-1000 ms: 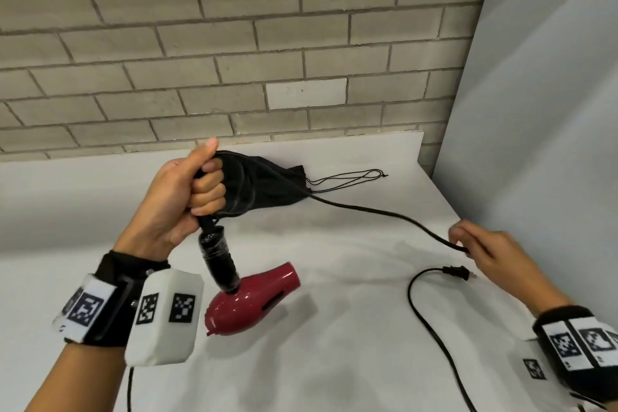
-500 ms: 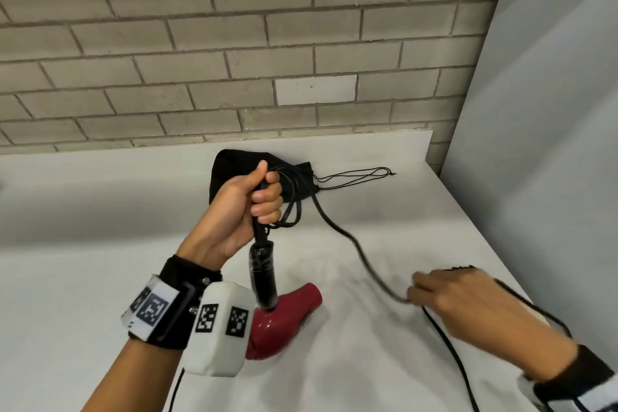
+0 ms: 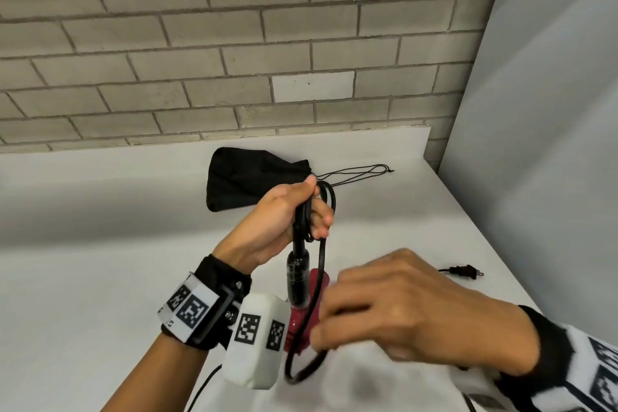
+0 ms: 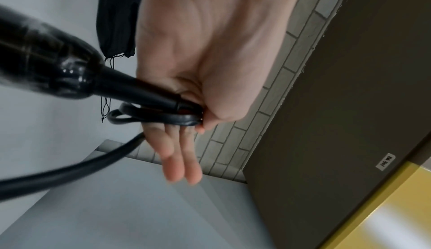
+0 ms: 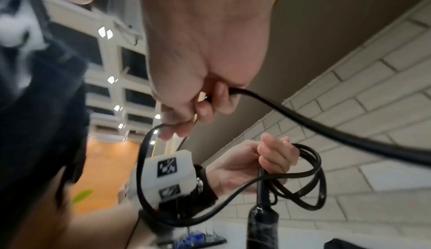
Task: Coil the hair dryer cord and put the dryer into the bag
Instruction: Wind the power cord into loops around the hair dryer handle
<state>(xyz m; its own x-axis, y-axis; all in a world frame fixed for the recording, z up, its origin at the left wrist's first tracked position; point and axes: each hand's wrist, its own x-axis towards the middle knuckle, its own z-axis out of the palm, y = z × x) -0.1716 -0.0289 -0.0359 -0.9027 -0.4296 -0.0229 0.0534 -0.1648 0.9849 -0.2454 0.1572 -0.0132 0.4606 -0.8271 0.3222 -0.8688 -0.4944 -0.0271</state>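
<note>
My left hand (image 3: 301, 211) holds the top of the dryer's black cord (image 3: 321, 264) with loops of it gathered over the fingers (image 4: 179, 151); the thumb pinches the loops (image 4: 158, 118). The red hair dryer (image 3: 301, 318) hangs below by its black handle (image 3: 297, 281), mostly hidden behind my hands. My right hand (image 3: 401, 308) grips the cord (image 5: 303, 120) lower down, drawing a loop (image 3: 301, 368) under the left wrist. The plug (image 3: 463, 271) lies on the table at the right. The black drawstring bag (image 3: 247, 181) lies flat behind my left hand.
The white table (image 3: 100, 261) meets a brick wall (image 3: 234, 43) at the back. A grey panel (image 3: 551, 144) stands along the right edge. The bag's drawstrings (image 3: 361, 172) trail rightwards on the table.
My right hand has swept left and nearer with the cord, letting the plug end drop onto the table. The left hand has gathered more loops and shifted right with the dryer.
</note>
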